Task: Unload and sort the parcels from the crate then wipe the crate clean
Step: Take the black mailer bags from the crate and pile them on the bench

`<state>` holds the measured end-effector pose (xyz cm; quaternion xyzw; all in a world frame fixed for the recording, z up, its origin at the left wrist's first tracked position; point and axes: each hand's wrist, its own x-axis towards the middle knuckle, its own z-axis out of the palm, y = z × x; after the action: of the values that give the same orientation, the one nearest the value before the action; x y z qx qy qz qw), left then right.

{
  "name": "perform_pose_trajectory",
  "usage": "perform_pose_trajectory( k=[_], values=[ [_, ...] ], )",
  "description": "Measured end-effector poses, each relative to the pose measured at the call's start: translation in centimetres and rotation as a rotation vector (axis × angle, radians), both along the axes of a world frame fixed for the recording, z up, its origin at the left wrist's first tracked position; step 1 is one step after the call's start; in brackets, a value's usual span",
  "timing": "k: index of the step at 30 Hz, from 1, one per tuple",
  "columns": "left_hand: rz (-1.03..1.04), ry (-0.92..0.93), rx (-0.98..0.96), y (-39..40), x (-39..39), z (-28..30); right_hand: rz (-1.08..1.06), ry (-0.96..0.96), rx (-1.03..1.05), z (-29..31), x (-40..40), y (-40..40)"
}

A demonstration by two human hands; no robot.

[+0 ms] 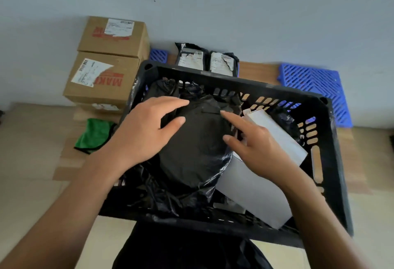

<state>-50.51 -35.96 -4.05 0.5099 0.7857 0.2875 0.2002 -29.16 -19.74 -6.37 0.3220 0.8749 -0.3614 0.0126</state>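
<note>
A black slatted plastic crate (332, 162) fills the middle of the view. On top of its load lies a large black plastic-wrapped parcel (198, 153). My left hand (140, 130) rests on the parcel's left side, fingers spread. On its right side sits my right hand (255, 147), fingers apart, touching the wrap. Neither hand has closed around it. To the right in the crate lie a white box (281, 138) and a grey flat parcel (251, 194), with more black bags underneath.
Two stacked cardboard boxes (110, 59) stand at the back left. Two black mailers with white labels (206, 59) lean on the wall behind the crate. A green cloth (96, 134) lies to the crate's left. A blue plastic grid mat (315, 89) sits to the right.
</note>
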Motion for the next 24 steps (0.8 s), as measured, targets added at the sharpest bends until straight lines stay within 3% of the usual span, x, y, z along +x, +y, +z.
perform_pose_trajectory(
  k=[5, 14, 18, 24],
  values=[
    [0.074, 0.049, -0.124, -2.6, 2.1, 0.6, 0.094, 0.037, -0.034, -1.0, 2.0, -2.2],
    [0.226, 0.085, -0.101, -5.7, 6.2, 1.0, 0.376, -0.005, 0.211, -2.0, 4.3, -6.2],
    [0.264, 0.002, -0.030, -6.6, 7.7, 0.8, 0.397, 0.072, 0.364, -3.7, 4.2, -7.4],
    [0.346, -0.162, 0.020, -7.8, 9.7, 1.1, 0.393, 0.194, 0.315, -2.7, 4.4, -6.4]
  ],
)
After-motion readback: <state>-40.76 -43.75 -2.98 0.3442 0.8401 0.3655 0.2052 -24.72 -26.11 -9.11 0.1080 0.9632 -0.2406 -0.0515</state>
